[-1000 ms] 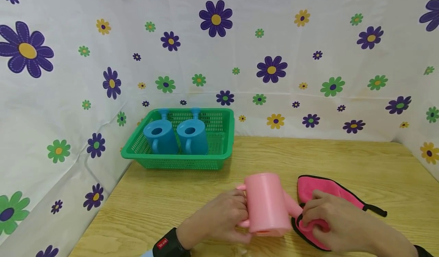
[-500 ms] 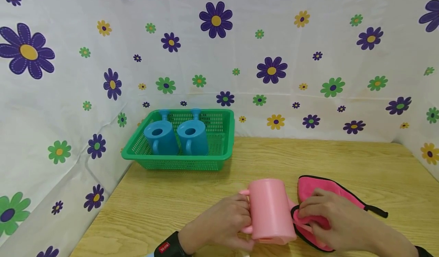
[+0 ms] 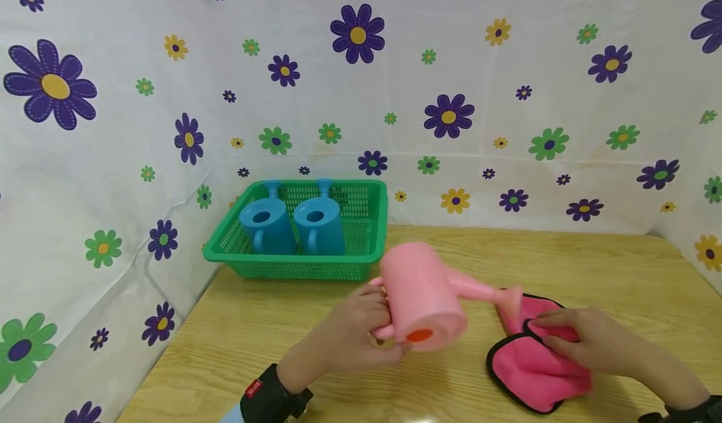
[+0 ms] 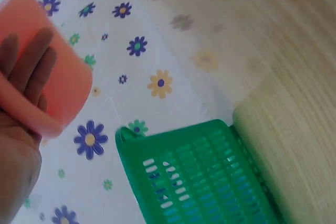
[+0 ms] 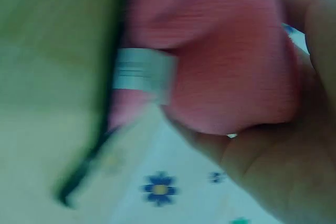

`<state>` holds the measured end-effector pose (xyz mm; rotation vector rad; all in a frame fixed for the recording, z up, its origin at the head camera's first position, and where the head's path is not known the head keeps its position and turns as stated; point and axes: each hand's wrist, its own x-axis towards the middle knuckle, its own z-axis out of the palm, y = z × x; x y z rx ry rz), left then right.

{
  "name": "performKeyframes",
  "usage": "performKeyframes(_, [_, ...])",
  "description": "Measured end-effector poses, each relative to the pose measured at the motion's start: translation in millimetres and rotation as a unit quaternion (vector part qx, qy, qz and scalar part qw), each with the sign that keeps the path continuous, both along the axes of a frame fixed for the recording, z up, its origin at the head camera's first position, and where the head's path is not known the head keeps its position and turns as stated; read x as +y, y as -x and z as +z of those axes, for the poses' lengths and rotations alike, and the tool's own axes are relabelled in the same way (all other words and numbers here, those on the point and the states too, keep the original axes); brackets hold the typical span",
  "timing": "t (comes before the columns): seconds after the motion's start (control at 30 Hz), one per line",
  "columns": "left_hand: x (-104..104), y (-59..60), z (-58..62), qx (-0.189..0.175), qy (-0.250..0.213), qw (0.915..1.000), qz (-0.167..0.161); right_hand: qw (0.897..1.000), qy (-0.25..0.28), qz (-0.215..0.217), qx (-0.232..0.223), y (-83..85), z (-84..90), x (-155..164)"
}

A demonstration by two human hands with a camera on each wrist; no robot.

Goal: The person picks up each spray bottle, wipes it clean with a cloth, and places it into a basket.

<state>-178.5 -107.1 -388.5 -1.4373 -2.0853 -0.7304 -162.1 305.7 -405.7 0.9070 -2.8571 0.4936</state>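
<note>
While the left hand [image 3: 361, 335] grips the handle of the pink watering can [image 3: 420, 297], the can hangs tipped above the worktop [image 3: 592, 266], base toward the camera, spout pointing right toward the pink cloth [image 3: 533, 363]. Right hand [image 3: 586, 341]: fingers curled over the cloth's upper edge, pinching a fold; the right wrist view shows pink fabric bunched against the palm. The cloth lies on the worktop, clear of the can.

Green basket [image 3: 361, 257] at back left holds two blue watering cans [image 3: 293, 222], upright, side by side.

Progress, judged: two blue cans sit in the basket; the pink one is in hand, cloth apart from it, so any wiping looks finished or paused. Pink can not yet in the basket.
</note>
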Motion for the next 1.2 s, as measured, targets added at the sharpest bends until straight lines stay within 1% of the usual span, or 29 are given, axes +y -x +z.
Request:
performKeyframes(0.03, [-3,3.5,2.2,-0.016,-0.038,0.9991,0.005,1.000,0.003,0.002,-0.010,1.1,-5.4,4])
performKeyframes(0.07, [-6,7.6,3.5,-0.037,-0.078,0.9962,0.014,1.000,0.006,0.002,-0.012,1.7,-10.3,7])
performKeyframes(0.1, [-10,11.5,5.5,-0.064,-0.120,0.9904,0.028,1.000,0.009,0.003,-0.009,2.1,-14.2,8])
performKeyframes(0.13, [-14,15.6,7.8,-0.091,-0.159,0.9820,0.048,1.000,0.007,0.006,0.010,3.0,-17.3,9])
performKeyframes(0.17, [-18,20.3,11.0,-0.128,-0.197,0.9698,0.065,1.000,0.004,0.002,0.013,3.6,-18.4,9])
performKeyframes(0.2, [-22,25.3,14.8,-0.169,-0.231,0.9546,0.084,1.000,0.002,0.001,0.016,4.6,-18.7,9])
performKeyframes(0.23, [-25,31.2,18.7,-0.212,-0.264,0.9356,0.101,1.000,0.000,-0.001,0.016,5.5,-18.3,9])
performKeyframes(0.3, [-32,43.2,26.1,-0.301,-0.321,0.8887,0.128,1.000,-0.003,-0.006,0.011,6.8,-15.9,8])
performKeyframes(0.33, [-35,49.4,29.1,-0.335,-0.340,0.8671,0.144,1.000,-0.002,-0.008,0.010,7.1,-14.8,7])
performKeyframes(0.37, [-37,55.6,31.4,-0.363,-0.352,0.8482,0.160,1.000,-0.003,-0.012,-0.001,7.1,-13.2,7])
performKeyframes(0.4, [-39,61.1,32.5,-0.383,-0.353,0.8345,0.179,1.000,0.001,-0.011,-0.005,7.0,-12.4,7])
performKeyframes(0.43, [-41,66.3,33.0,-0.398,-0.348,0.8261,0.195,1.000,0.003,-0.012,-0.008,6.5,-11.9,6])
performKeyframes(0.47, [-41,70.5,33.6,-0.410,-0.337,0.8215,0.208,1.000,0.005,-0.013,-0.013,6.1,-11.5,6])
performKeyframes(0.5, [-41,74.0,34.3,-0.418,-0.319,0.8211,0.222,1.000,0.005,-0.014,-0.017,5.7,-11.4,6])
performKeyframes(0.57, [-40,80.5,35.1,-0.430,-0.281,0.8248,0.235,1.000,0.009,-0.016,-0.024,5.0,-11.5,6])
performKeyframes(0.6, [-39,83.0,35.8,-0.438,-0.265,0.8250,0.240,1.000,0.011,-0.017,-0.022,4.9,-11.9,7])
performKeyframes(0.63, [-38,85.5,36.5,-0.449,-0.255,0.8221,0.241,1.000,0.012,-0.016,-0.019,4.9,-12.5,7])
performKeyframes(0.67, [-38,87.8,36.9,-0.460,-0.248,0.8160,0.248,1.000,0.013,-0.016,-0.013,5.1,-13.3,7])
performKeyframes(0.73, [-38,92.3,37.6,-0.480,-0.237,0.8002,0.269,1.000,0.017,-0.014,-0.003,5.3,-14.8,6])
performKeyframes(0.8, [-40,97.4,38.1,-0.499,-0.221,0.7879,0.286,1.000,0.016,-0.017,0.005,5.4,-16.2,5])
performKeyframes(0.83, [-41,100.1,38.3,-0.507,-0.212,0.7835,0.290,1.000,0.015,-0.020,0.005,5.1,-16.8,5])
performKeyframes(0.87, [-42,103.0,38.7,-0.514,-0.198,0.7805,0.296,1.000,0.013,-0.025,0.006,4.7,-17.3,5])
performKeyframes(0.97, [-42,111.6,39.0,-0.527,-0.145,0.7820,0.300,0.999,0.010,-0.038,0.005,3.4,-18.2,5])
performKeyframes(1.03, [-42,117.1,38.2,-0.536,-0.111,0.7794,0.306,0.999,0.007,-0.046,0.005,2.1,-18.8,4])
performKeyframes(1.13, [-42,124.7,36.5,-0.550,-0.068,0.7708,0.315,0.998,0.002,-0.056,0.006,-0.4,-19.7,3])
performKeyframes(1.2, [-42,127.5,36.2,-0.558,-0.041,0.7660,0.317,0.998,0.000,-0.063,-0.004,-2.0,-19.8,3])
